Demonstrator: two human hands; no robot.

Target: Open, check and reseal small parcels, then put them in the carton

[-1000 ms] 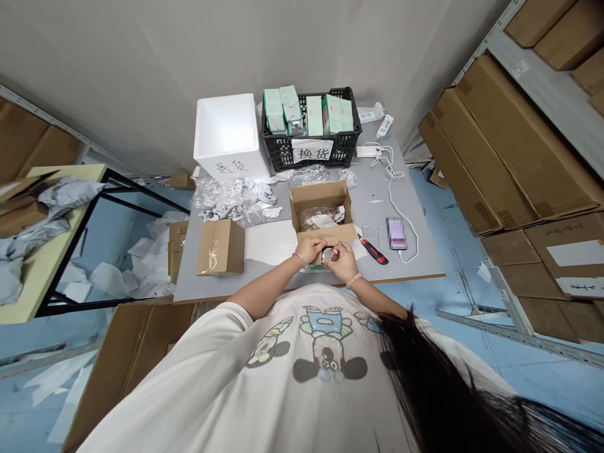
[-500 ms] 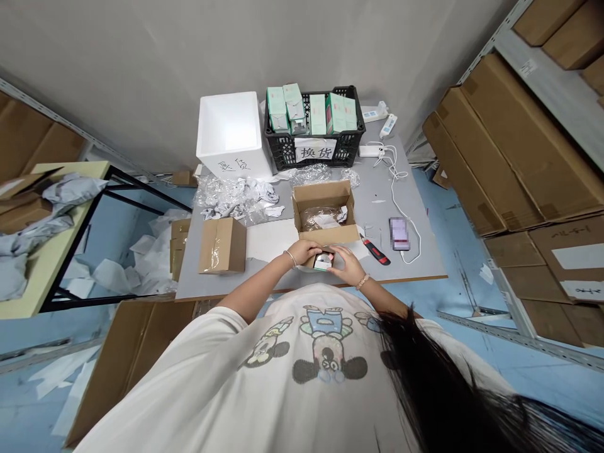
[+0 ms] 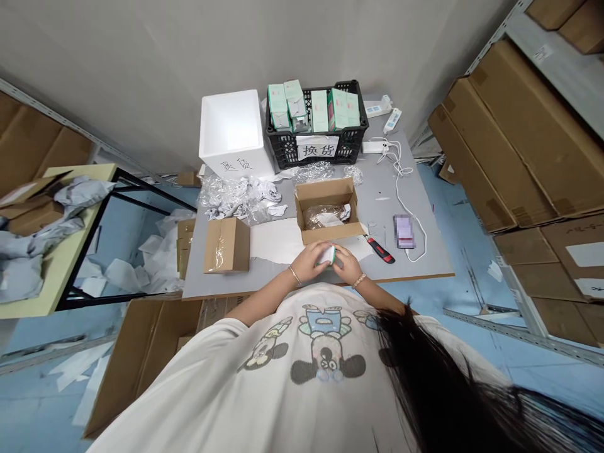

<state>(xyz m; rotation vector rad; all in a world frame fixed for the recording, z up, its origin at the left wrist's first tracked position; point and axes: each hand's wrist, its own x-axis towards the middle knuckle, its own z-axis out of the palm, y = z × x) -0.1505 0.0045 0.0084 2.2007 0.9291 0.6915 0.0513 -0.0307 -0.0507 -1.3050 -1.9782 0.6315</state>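
Between my two hands, close to the table's front edge, is a small white-and-green box (image 3: 329, 255). My left hand (image 3: 309, 261) is closed on its left side, and my right hand (image 3: 347, 264) grips it from the right. Fingers cover much of the box. Just beyond them stands an open cardboard box (image 3: 326, 240) with crumpled clear plastic wrap (image 3: 317, 216) and white paper inside. A red-and-black utility knife (image 3: 380, 250) lies to the right of my right hand. Left of my left hand sits a taped cardboard box (image 3: 227, 245).
At the back stand a white foam box (image 3: 236, 157) and a black crate (image 3: 278, 143) holding several green boxes (image 3: 319, 110). Crumpled bubble wrap (image 3: 214, 189) lies in front. A phone (image 3: 404, 231) on a white cable is at right. Large cartons (image 3: 523, 126) fill the right shelf.
The small box has been turned in my hands, so its white face and green edge now show. Both hands have drawn closer together around it. The view has shifted slightly.
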